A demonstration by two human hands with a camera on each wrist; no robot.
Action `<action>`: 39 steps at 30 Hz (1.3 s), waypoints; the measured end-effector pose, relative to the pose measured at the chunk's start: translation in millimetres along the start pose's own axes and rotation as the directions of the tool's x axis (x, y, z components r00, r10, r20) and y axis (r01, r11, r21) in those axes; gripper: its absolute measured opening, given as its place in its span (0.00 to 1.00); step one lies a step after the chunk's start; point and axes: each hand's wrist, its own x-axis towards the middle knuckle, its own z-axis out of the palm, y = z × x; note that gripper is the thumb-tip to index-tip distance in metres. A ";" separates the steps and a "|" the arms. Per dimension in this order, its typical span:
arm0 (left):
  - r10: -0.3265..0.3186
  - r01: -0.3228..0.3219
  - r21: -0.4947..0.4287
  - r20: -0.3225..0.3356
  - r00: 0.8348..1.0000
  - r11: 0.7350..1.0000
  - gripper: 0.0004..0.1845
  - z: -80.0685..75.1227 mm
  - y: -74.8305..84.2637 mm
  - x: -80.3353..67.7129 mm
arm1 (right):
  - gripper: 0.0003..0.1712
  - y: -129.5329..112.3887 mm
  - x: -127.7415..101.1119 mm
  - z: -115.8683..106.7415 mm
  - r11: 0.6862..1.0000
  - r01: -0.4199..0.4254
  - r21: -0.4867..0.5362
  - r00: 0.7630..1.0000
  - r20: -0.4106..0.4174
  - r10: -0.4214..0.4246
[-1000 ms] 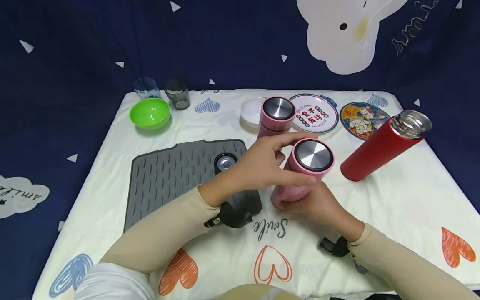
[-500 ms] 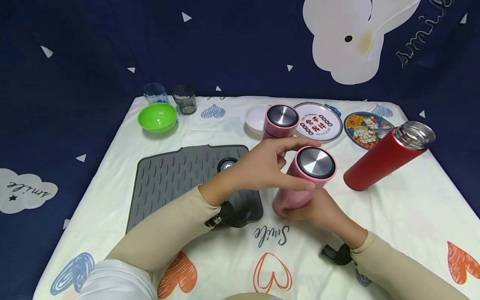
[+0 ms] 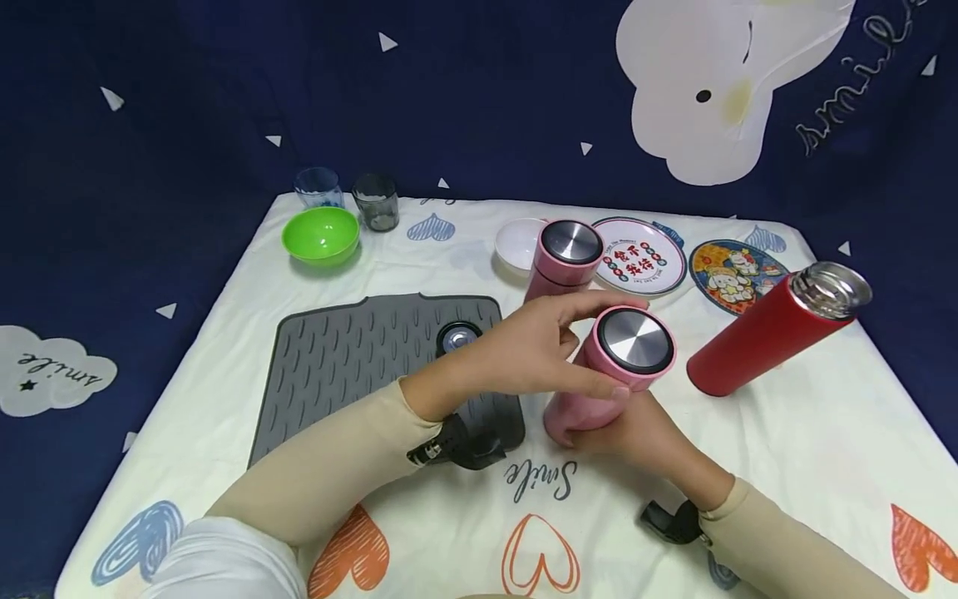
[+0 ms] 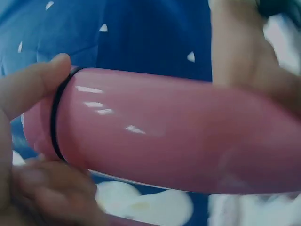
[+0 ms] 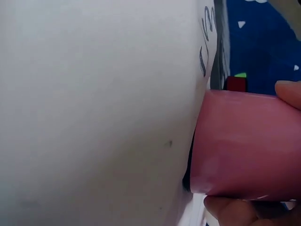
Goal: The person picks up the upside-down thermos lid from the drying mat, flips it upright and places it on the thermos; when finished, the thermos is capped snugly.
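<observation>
Our left hand [image 3: 533,345] still clasps the lid [image 3: 636,341] of the nearer pink bottle [image 3: 587,409], our right hand [image 3: 639,434] its lower body; only our view has plainly shifted. The bottle stays beside the mat [image 3: 352,366], lid on, so we judge the work no further along.

Over the last second I watch the head view tip upward, so the held pink bottle [image 3: 587,412] now sits lower in my picture, the left hand [image 3: 535,345] and right hand [image 3: 639,428] sinking with it. Beyond the bottle, more backdrop [image 3: 486,91] comes in: the white figure [image 3: 688,137] shows a dark line the frame used to cut, and more lettering [image 3: 838,104] appears. Nearer me than the bottle, the person's torso [image 3: 490,596] shrinks to a sliver.
</observation>
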 end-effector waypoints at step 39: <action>-0.007 -0.009 -0.125 -0.126 0.992 0.992 0.39 12.0 -12.7 3.9 | 0.46 1.2 -0.6 1.8 0.998 0.060 0.003 0.997 -0.055 -0.060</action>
